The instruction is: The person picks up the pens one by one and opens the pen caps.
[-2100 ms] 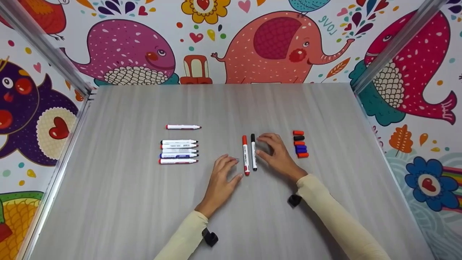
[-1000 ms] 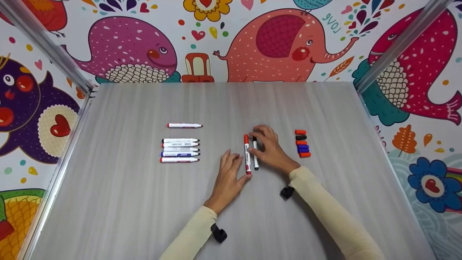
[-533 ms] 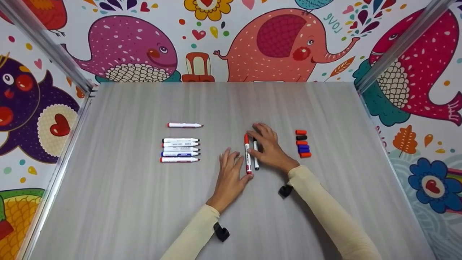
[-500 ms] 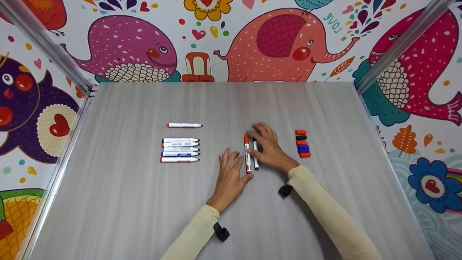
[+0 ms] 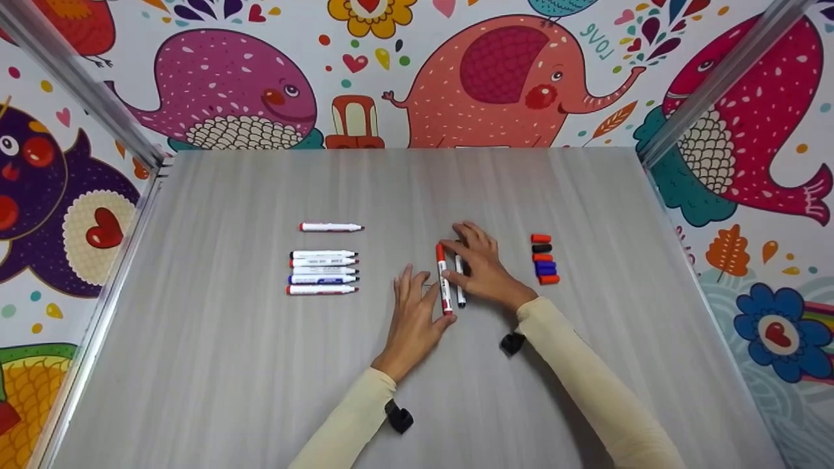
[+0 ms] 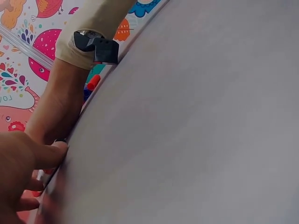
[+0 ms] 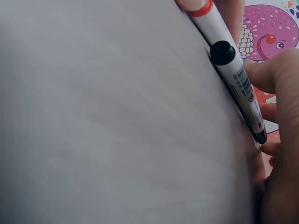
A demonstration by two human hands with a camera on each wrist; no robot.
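A red-capped marker [image 5: 445,290] lies near the table's middle, close beside a black-capped marker [image 5: 461,296]. My left hand [image 5: 414,326] reaches in from the left, its thumb at the red marker's near end and its index finger close to the barrel. From the other side my right hand [image 5: 485,267] arches over the black marker, hiding much of it. Its index fingertip touches the red cap and its thumb touches the barrel. In the right wrist view the black marker [image 7: 243,86] covers part of the red marker [image 7: 212,25]. Neither hand visibly wraps round a marker.
Several uncapped markers [image 5: 324,271] lie in a stack of rows at the left, with one uncapped marker [image 5: 331,227] behind them. Several loose caps [image 5: 546,267], red, black and blue, stand in a column at the right. A printed wall [image 5: 355,85] borders the table's back.
My left hand has moved right to the red marker's near end. My right hand has shifted left over the black marker onto the red one, whose capped end has tipped slightly left.
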